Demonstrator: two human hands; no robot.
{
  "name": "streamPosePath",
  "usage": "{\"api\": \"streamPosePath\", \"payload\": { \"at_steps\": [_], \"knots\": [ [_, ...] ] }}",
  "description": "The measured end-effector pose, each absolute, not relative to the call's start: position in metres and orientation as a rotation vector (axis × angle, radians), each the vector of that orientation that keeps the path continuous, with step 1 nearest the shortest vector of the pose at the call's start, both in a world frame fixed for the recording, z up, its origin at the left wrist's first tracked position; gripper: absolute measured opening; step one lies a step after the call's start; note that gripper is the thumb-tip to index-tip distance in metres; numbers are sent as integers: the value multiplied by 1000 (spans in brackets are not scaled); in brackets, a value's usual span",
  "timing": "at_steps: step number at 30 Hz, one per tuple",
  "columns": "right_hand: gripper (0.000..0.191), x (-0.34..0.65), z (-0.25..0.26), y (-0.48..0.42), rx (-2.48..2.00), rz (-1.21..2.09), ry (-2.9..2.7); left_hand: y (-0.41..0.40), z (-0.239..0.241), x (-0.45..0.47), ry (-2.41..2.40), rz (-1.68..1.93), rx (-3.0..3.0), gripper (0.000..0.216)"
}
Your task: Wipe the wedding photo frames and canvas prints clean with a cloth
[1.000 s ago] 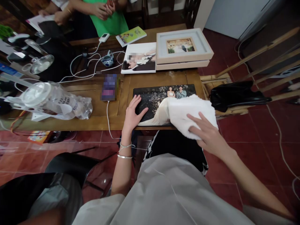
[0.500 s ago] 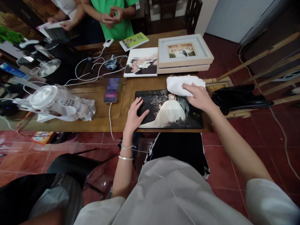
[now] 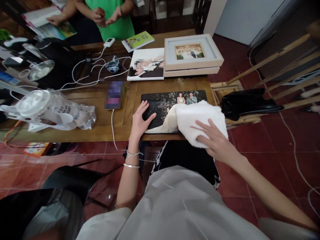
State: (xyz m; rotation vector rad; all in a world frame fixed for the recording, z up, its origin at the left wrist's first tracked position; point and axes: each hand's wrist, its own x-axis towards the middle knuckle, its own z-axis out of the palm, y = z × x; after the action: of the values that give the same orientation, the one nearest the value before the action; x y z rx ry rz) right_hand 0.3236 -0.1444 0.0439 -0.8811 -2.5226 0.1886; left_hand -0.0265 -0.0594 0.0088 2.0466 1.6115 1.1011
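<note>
A dark photo panel (image 3: 158, 107) showing a couple, one in a long white dress, lies flat at the table's front edge. My left hand (image 3: 141, 120) rests on its left side, thumb and fingers spread, holding nothing. A folded white towel (image 3: 191, 115) covers the panel's lower right part and hangs a little past the front edge. On top of it, my right hand (image 3: 220, 141) grips the towel; its fingers press into the fabric, and the fingertips are partly sunk in the folds.
Behind the panel are a white-edged photo print (image 3: 147, 75), stacked picture frames (image 3: 217, 61) and a yellow-green booklet (image 3: 138, 40). Leftward lie a phone (image 3: 114, 96) on a cable and a bagged plastic jug (image 3: 53, 110). A person in green (image 3: 113, 23) stands opposite, beside another person holding papers.
My right hand has drawn the towel from the panel's top right edge down towards me, uncovering the pictured couple's heads. My left hand stays on the panel. The view has shifted slightly.
</note>
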Motion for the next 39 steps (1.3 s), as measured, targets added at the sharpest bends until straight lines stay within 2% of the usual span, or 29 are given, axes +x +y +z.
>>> {"api": "streamPosePath", "payload": {
  "at_steps": [4,12,16,19,26,29,33,39],
  "knots": [
    [56,330,46,-146,-799,216,-2534,-57,8,-26,1615,1104,2064,47],
    [63,313,55,-9,-1181,225,-2465,-50,5,-31,1548,1145,2133,47],
    [62,304,57,17,-1263,184,-2430,-49,4,-33,1533,1162,2096,48],
    [62,306,50,-13,-1208,126,-2466,-51,3,-32,1534,1181,2049,50],
    [54,313,42,-143,-881,91,-2525,-52,0,-34,1467,1220,2007,47],
    [54,312,45,-156,-818,136,-2547,-51,-1,-36,1440,1211,2018,44],
    [60,306,49,-104,-881,198,-2549,-51,0,-37,1421,1201,2038,44],
    [68,275,62,0,-1217,272,-2530,-52,1,-36,1434,1188,2048,43]
  ]
}}
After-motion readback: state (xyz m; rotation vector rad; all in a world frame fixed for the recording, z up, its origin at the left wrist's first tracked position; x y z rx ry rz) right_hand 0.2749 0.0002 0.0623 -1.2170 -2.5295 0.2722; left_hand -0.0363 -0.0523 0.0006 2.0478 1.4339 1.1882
